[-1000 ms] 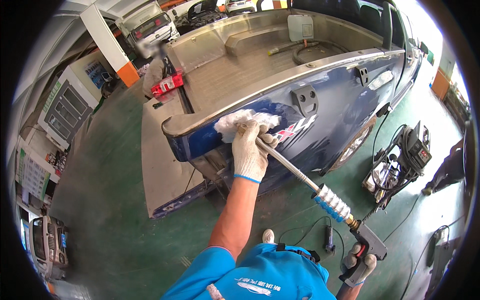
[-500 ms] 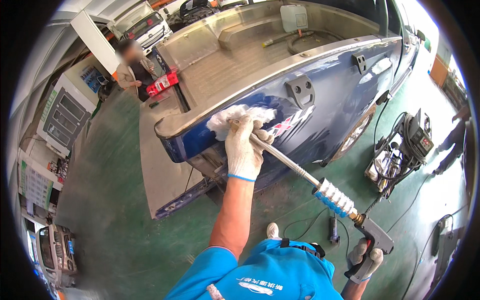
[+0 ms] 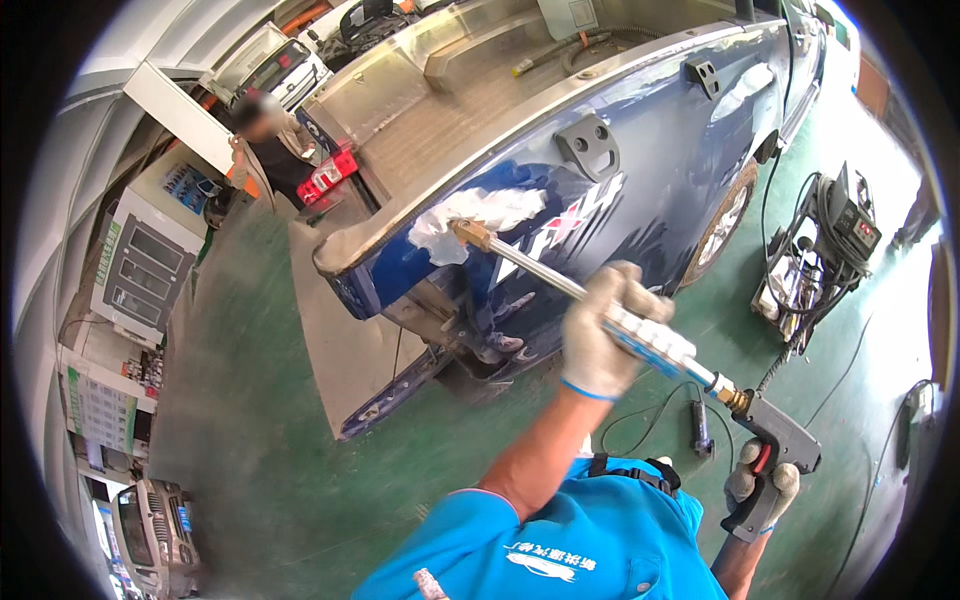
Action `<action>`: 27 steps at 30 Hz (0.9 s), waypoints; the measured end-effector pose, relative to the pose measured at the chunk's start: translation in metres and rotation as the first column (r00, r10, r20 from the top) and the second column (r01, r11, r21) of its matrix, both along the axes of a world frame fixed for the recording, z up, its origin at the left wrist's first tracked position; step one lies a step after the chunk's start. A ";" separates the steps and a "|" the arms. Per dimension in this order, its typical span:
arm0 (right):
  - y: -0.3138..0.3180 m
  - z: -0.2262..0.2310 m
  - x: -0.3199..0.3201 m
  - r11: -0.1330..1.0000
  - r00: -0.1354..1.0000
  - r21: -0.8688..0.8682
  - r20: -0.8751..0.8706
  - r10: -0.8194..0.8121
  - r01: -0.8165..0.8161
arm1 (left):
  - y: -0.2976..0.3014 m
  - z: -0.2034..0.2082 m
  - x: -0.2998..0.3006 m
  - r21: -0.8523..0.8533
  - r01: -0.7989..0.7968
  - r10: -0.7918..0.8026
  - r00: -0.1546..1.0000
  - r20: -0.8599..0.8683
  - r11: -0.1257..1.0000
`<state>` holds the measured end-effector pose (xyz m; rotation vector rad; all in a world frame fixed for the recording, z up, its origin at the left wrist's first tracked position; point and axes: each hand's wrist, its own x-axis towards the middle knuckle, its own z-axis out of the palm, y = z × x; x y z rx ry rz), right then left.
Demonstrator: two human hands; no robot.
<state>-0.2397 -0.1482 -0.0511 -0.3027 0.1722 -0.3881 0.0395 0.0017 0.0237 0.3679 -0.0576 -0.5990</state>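
Note:
A slide-hammer dent puller with a pistol grip (image 3: pixel 785 432) runs diagonally across the view. My right hand (image 3: pixel 765 487), gloved, is closed around its grip at the lower right. My left hand (image 3: pixel 600 335), in a white knit glove, wraps the ribbed sliding weight (image 3: pixel 655 342) partway along the rod. The brass-coloured tip (image 3: pixel 470 234) meets a ground, bare-metal patch (image 3: pixel 505 208) on the rear side of a blue pickup truck (image 3: pixel 650 215). Whether the tip is attached to the metal I cannot tell. Beside the patch are a red-and-white decal and a dark metal bracket (image 3: pixel 588 147).
A wheeled machine with coiled cables (image 3: pixel 835 235) stands at the right. A dark power tool (image 3: pixel 700 428) and cords lie on the green floor (image 3: pixel 270 440). The lowered tailgate (image 3: pixel 350 370) juts out. Another person (image 3: pixel 272 150) is beyond it, near a red tail light (image 3: pixel 327 175).
My left hand has moved from the tip down the rod to the sliding weight, uncovering the tip. The weight now sits a little farther from the pistol grip. The view has shifted slightly.

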 end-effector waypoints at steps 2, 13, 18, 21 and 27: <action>0.009 0.007 0.000 0.999 0.999 0.019 -0.016 -0.045 0.045 | 0.019 0.003 0.029 -0.014 -0.099 0.099 0.993 0.060 0.995; -0.008 0.012 0.004 0.994 1.000 -0.109 -0.001 -0.007 0.007 | 0.064 0.007 0.059 0.182 -0.270 0.236 0.954 0.185 0.946; -0.002 0.003 -0.001 0.927 0.981 -0.345 -0.071 -0.178 0.143 | 0.097 0.029 0.128 -0.273 0.170 -0.167 0.985 0.032 0.947; 0.002 0.004 -0.003 0.848 0.940 -0.498 -0.167 -0.298 0.181 | 0.085 0.016 0.134 -0.544 0.325 -0.128 0.921 0.368 0.774; -0.003 -0.030 -0.014 0.989 0.986 -0.140 -0.153 -0.064 0.043 | 0.095 0.056 0.090 -0.013 -0.135 0.134 0.969 0.209 0.991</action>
